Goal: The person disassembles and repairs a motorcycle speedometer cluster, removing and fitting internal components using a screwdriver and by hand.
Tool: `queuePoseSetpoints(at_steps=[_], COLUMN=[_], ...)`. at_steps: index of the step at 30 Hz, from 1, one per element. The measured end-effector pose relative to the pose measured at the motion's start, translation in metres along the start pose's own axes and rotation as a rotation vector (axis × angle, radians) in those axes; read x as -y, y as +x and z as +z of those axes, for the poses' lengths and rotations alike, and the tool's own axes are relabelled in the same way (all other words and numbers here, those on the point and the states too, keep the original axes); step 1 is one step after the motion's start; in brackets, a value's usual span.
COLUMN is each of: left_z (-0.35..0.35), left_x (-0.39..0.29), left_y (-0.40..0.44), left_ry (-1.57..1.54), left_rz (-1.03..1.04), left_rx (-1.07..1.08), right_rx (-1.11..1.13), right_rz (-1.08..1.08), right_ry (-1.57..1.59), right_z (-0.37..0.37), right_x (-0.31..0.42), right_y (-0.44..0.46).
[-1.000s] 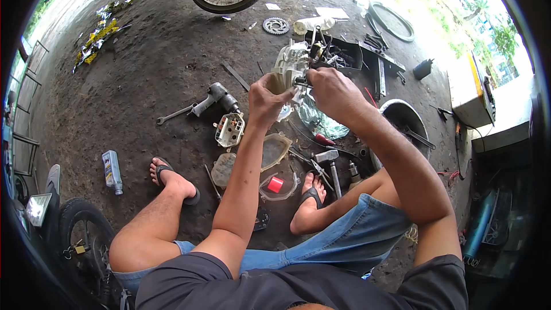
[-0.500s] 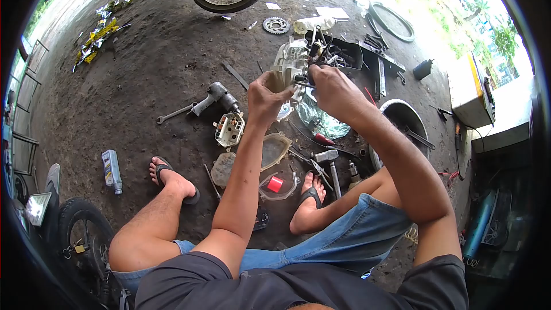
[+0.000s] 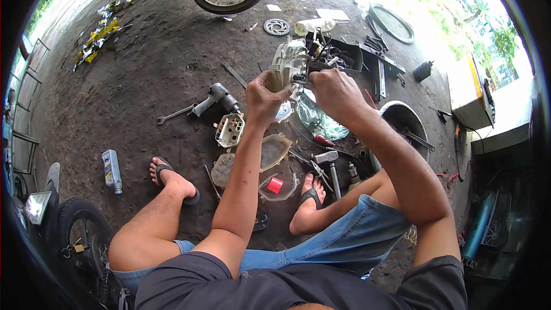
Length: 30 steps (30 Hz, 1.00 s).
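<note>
A pale instrument housing (image 3: 288,57) is held up in front of me, above the ground. My left hand (image 3: 266,99) grips its lower left edge, thumb pointing toward a small dark part (image 3: 299,78) on the housing. Close at the right side of that part, my right hand (image 3: 336,90) is closed, with its fingertips pinched; what it holds is too small and dark to name. Below the hands lie a clear plastic bag (image 3: 319,119), an open white casing (image 3: 230,130) and a clear lens cover (image 3: 275,152).
An impact wrench (image 3: 215,99), a spanner (image 3: 175,115), a hammer (image 3: 331,166) and a red cap (image 3: 275,185) lie around my feet. A metal basin (image 3: 404,129) stands at right, a black tool tray (image 3: 344,54) beyond the housing, a bottle (image 3: 111,171) at left.
My right hand has shifted slightly, its fingers now lower and closer together by the housing. The thin tool-like piece seen between the hands earlier shows less. My left hand keeps its grip.
</note>
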<state>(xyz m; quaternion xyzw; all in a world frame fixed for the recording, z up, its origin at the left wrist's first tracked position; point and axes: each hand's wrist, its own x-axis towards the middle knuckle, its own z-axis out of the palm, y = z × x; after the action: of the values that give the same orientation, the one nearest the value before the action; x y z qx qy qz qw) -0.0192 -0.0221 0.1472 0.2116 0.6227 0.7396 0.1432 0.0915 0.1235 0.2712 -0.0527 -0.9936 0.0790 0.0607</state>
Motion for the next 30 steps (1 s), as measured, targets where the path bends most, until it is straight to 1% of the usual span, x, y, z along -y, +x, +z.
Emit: queuePoseSetpoints(at_steps=[2,4,5,7,8,10,11,13,14,16,17,19,20,22,23,26,28,30], left_z=[0.000,-0.001,-0.001,-0.001,-0.001,-0.002,-0.002,-0.002,-0.001,0.000,0.001,0.001,0.001,0.001,0.001,0.001,0.001,0.001], left_x=[-0.001,-0.001,-0.001,-0.001,-0.001,0.000,0.000,0.002,0.002,0.002,0.002,0.003,0.004,0.003,0.003,0.008,0.011,0.013], left_y=[-0.001,-0.001,-0.001,-0.001,-0.001,-0.001,-0.001,-0.001,0.000,-0.001,-0.001,-0.001,-0.002,-0.001,-0.001,0.000,-0.001,0.001], left_ry=[-0.012,-0.019,-0.026,-0.015,-0.001,0.000,0.001,0.024,0.047,0.029,0.010,-0.001,-0.011,0.014,0.042,-0.010,-0.016,-0.023], left_rz=[-0.007,-0.005,-0.002,-0.007,-0.013,-0.006,0.000,0.001,0.004,-0.008,-0.020,-0.014,-0.007,-0.007,-0.009,-0.029,-0.003,0.027], left_rx=[0.004,0.010,0.015,0.012,0.010,0.018,0.024,0.020,0.012,0.016,0.022,0.026,0.028,0.025,0.022,0.025,0.008,-0.012], right_rx=[-0.013,-0.170,-0.170,0.104,0.103,-0.190,-0.189,-0.050,-0.051,0.189,0.188,-0.088,-0.087,0.052,0.053,0.040,-0.149,-0.107], right_rz=[-0.016,-0.043,-0.042,0.021,0.021,-0.110,-0.109,-0.039,-0.041,0.085,0.087,0.031,0.033,0.020,0.019,-0.012,-0.015,-0.017], right_ry=[0.014,0.050,0.049,-0.020,-0.019,0.032,0.032,0.038,0.037,-0.021,-0.021,0.038,0.038,-0.021,-0.021,-0.004,0.027,-0.001], right_z=[0.004,0.006,0.004,-0.004,-0.002,0.005,0.005,0.003,0.000,-0.008,-0.004,0.004,0.005,-0.001,0.001,0.006,0.009,0.007], right_x=[-0.001,0.001,0.000,0.000,0.000,0.000,-0.003,-0.005,-0.006,-0.001,-0.003,-0.003,-0.006,-0.004,-0.004,-0.004,0.002,0.004], right_y=[0.000,0.000,0.001,0.004,0.002,-0.004,-0.003,0.001,0.002,0.003,0.002,-0.002,-0.003,-0.002,-0.002,-0.003,-0.004,-0.003])
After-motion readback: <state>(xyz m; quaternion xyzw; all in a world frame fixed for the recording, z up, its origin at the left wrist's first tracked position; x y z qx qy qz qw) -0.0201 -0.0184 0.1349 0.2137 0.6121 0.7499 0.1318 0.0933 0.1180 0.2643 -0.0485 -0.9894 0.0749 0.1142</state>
